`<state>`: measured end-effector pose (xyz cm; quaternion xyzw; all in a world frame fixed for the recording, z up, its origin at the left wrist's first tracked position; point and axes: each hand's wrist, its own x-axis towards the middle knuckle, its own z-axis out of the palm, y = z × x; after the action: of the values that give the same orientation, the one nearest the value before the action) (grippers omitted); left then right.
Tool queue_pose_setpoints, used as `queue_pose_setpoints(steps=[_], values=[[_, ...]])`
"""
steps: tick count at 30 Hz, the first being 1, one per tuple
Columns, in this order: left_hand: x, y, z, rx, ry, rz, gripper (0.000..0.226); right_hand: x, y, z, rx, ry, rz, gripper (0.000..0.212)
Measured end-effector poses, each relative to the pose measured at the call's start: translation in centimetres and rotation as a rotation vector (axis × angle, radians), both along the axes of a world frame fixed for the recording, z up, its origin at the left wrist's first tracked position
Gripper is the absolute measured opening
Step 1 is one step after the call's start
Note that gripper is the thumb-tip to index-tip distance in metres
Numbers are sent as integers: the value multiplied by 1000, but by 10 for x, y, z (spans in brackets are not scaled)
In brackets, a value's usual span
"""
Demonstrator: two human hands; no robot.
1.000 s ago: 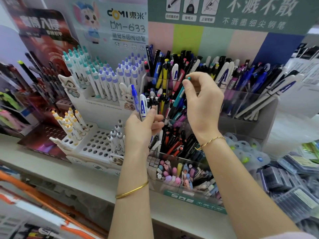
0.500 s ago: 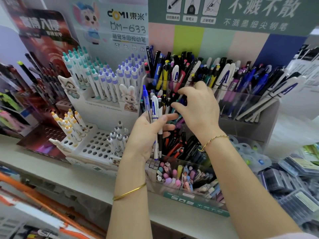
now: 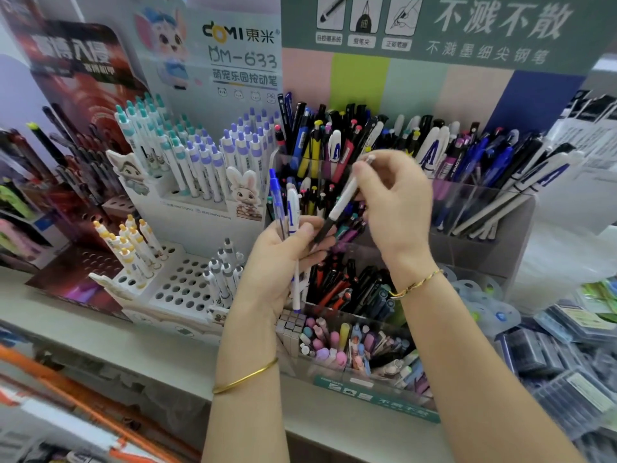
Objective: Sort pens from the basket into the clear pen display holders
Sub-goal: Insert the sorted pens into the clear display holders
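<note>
left hand (image 3: 277, 265) curled round two pens, held upright: blue-capped pen (image 3: 276, 198) and white pen with blue a (image 3: 293, 212). shafts run through the palm, one tip pokes out below. right hand (image 3: 397, 212) pinches the white pen with black grip (image 3: 344, 202) by its top end, between thumb and fingertips (image 3: 359, 170). it slants down-left, black end at the left fingers; i can't tell if it touches. all this is in front of the clear holder (image 3: 484, 242), which is packed with pens.
</note>
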<state>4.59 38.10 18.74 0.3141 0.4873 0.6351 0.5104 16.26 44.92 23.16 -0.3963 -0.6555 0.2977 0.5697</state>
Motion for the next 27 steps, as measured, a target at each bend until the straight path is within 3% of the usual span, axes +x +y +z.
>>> queue_pose_setpoints(steps=[2, 5, 9, 14, 18, 24, 27], values=[[-6, 0, -4, -54, 86, 138, 19, 2, 1, 3, 90, 67, -85, 5], [-9, 0, -5, -75, 80, 216, 17, -1, 2, -1, 197, -46, -160, 2], [-8, -2, -3, -72, 123, 200, 13, -8, 3, -8, 279, -149, -195, 10], [-5, -1, 0, -111, 153, 173, 3, -16, 6, -20, 291, -457, -214, 23], [-4, 0, 5, -103, 104, 122, 9, -19, 8, -26, 420, -581, -315, 14], [-4, 0, 6, -73, 69, 76, 14, -12, 10, -26, 299, -725, -285, 14], [-5, -2, 3, -40, 89, 14, 16, -6, 6, -26, 248, -596, -256, 21]])
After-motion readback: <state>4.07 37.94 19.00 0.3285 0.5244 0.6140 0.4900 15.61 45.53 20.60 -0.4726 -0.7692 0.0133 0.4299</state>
